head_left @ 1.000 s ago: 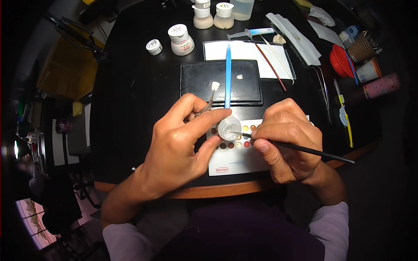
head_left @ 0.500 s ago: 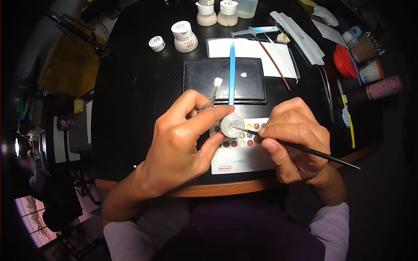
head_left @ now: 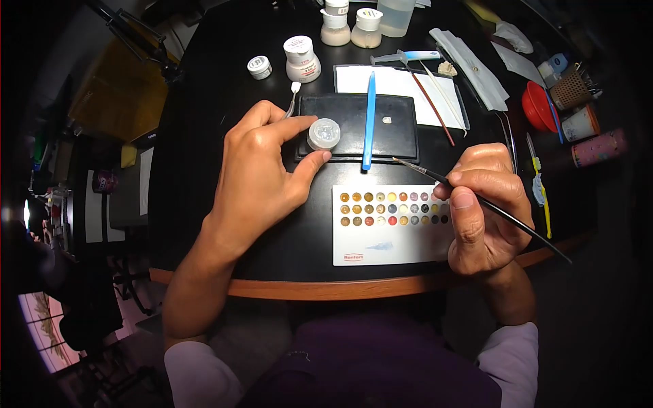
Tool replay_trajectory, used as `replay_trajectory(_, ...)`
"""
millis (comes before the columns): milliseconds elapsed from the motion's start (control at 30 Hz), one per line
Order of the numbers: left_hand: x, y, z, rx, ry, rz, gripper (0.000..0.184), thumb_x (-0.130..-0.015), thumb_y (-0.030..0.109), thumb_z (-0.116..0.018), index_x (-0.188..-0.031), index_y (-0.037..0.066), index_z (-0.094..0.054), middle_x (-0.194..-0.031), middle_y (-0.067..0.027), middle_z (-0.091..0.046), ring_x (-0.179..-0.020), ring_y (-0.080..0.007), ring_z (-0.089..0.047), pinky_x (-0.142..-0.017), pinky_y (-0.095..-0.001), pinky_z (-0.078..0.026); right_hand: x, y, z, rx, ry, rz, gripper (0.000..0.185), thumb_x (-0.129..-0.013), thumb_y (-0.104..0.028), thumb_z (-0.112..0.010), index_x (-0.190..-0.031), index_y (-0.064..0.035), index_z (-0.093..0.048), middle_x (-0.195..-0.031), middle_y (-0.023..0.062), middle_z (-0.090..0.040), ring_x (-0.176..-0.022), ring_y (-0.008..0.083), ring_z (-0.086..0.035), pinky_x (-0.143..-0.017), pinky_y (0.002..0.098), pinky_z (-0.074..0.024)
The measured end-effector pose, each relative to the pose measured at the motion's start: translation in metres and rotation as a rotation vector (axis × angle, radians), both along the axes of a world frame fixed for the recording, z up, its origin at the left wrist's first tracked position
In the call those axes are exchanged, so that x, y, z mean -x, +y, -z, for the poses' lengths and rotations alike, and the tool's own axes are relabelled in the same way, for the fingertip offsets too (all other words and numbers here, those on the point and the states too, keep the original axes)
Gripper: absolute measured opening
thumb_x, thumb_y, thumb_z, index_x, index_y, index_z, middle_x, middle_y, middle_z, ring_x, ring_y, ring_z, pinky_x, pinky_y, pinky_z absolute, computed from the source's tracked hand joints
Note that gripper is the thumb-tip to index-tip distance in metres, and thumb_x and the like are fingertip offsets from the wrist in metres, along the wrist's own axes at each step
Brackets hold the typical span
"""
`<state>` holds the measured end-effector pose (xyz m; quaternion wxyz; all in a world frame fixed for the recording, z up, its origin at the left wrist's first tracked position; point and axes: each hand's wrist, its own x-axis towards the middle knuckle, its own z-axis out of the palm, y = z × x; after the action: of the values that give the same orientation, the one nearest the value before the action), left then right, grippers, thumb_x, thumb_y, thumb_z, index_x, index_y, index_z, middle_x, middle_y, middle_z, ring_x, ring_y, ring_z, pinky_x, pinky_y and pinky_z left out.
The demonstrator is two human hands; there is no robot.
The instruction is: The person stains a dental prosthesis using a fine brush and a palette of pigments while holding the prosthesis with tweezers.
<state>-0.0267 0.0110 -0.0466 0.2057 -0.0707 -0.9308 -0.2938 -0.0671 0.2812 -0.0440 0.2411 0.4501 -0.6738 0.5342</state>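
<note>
My left hand (head_left: 262,160) pinches a small clear jar (head_left: 324,136) between thumb and forefinger, over the left part of a black slab (head_left: 354,126). The same hand also keeps a thin metal holder (head_left: 290,107) with a small white tooth crown (head_left: 296,87) at its tip. Whether the jar rests on the slab I cannot tell. In my right hand (head_left: 486,207) is a fine black paintbrush (head_left: 503,214), its tip above the slab's front edge. Below lies a white palette card (head_left: 360,238) with rows of coloured dots, partly covered by that hand.
A blue stick (head_left: 369,122) lies across the slab beside a small white piece (head_left: 387,120). Behind stand powder jars (head_left: 301,61) and a small lidded pot (head_left: 259,67). A syringe (head_left: 415,56), red bowl (head_left: 539,109) and yellow toothbrush (head_left: 546,211) are to the right.
My left hand has carried the jar and crown holder away and to the left. The paintbrush tip has left the jar and moved right and away, uncovering more of the palette.
</note>
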Motion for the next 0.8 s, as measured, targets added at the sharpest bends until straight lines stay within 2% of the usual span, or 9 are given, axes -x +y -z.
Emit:
replay_trajectory(267, 0.006, -0.006, 0.003, 0.048, -0.097, -0.047, 0.044, -0.077, 0.015, -0.092, -0.117, 0.002, -0.081, -0.079, -0.0057, -0.057, -0.067, -0.0151, -0.051, -0.061, -0.0323, -0.043, 0.002, 0.0, 0.001, 0.012, -0.004, 0.009, 0.011, -0.086, 0.007, -0.071, -0.097, 0.0057, -0.069, -0.084, 0.0133, -0.07, -0.076, 0.0218, -0.061, -0.069, 0.0334, -0.0487)
replay_trajectory(467, 0.007, -0.011, 0.008, 0.063, -0.067, -0.048, 0.048, -0.077, 0.017, -0.092, -0.121, 0.003, -0.08, -0.08, -0.0059, -0.056, -0.066, -0.016, -0.051, -0.061, -0.0325, -0.043, 0.0, 0.0, 0.001, 0.028, -0.034, 0.015, 0.012, -0.086, 0.007, -0.071, -0.098, 0.0053, -0.068, -0.084, 0.0132, -0.069, -0.077, 0.0221, -0.061, -0.07, 0.0333, -0.0488)
replay_trajectory(567, 0.0, -0.015, -0.004, 0.087, -0.03, -0.051, 0.038, -0.077, 0.015, -0.091, -0.11, 0.0, -0.082, -0.08, -0.0064, -0.056, -0.066, -0.017, -0.051, -0.061, -0.0335, -0.043, 0.001, 0.0, 0.002, 0.034, -0.035, 0.022, 0.012, -0.087, 0.007, -0.071, -0.098, 0.0049, -0.068, -0.085, 0.013, -0.069, -0.077, 0.0221, -0.061, -0.07, 0.0333, -0.0488)
replay_trajectory(667, -0.009, -0.017, -0.019, 0.055, -0.095, -0.024, 0.022, -0.078, 0.005, -0.085, -0.094, -0.004, -0.072, -0.088, -0.0053, -0.057, -0.066, -0.0116, -0.048, -0.06, -0.0286, -0.042, 0.0, 0.002, 0.0, 0.02, -0.029, 0.03, 0.012, -0.087, 0.007, -0.071, -0.098, 0.0044, -0.068, -0.086, 0.0127, -0.07, -0.077, 0.0222, -0.061, -0.071, 0.0336, -0.0487)
replay_trajectory(700, -0.014, -0.014, -0.024, -0.061, -0.162, 0.029, 0.022, -0.079, 0.002, -0.082, -0.092, -0.001, -0.065, -0.091, -0.0051, -0.056, -0.066, -0.0094, -0.047, -0.06, -0.0265, -0.041, 0.0, 0.003, 0.0, 0.015, -0.033, 0.025, 0.012, -0.087, 0.006, -0.071, -0.098, 0.0042, -0.068, -0.086, 0.0124, -0.07, -0.077, 0.0222, -0.061, -0.071, 0.0337, -0.0487)
replay_trajectory(767, -0.02, -0.008, -0.036, -0.277, -0.27, 0.146, 0.028, -0.079, -0.004, -0.077, -0.089, 0.004, -0.051, -0.098, -0.0047, -0.056, -0.067, -0.005, -0.043, -0.06, -0.0223, -0.039, 0.001, 0.006, -0.004, 0.015, -0.008, 0.024, 0.012, -0.087, 0.006, -0.071, -0.098, 0.0039, -0.068, -0.086, 0.0119, -0.07, -0.077, 0.0223, -0.061, -0.071, 0.0339, -0.0487)
replay_trajectory(800, -0.023, -0.006, -0.037, -0.348, -0.401, 0.218, 0.04, -0.079, -0.01, -0.071, -0.095, 0.01, -0.041, -0.106, -0.0059, -0.055, -0.068, -0.0012, -0.039, -0.06, -0.018, -0.036, -0.001, 0.005, -0.005, 0.037, -0.024, 0.02, 0.012, -0.087, 0.006, -0.071, -0.098, 0.0032, -0.068, -0.087, 0.0113, -0.07, -0.077, 0.0224, -0.061, -0.071, 0.0342, -0.0487)
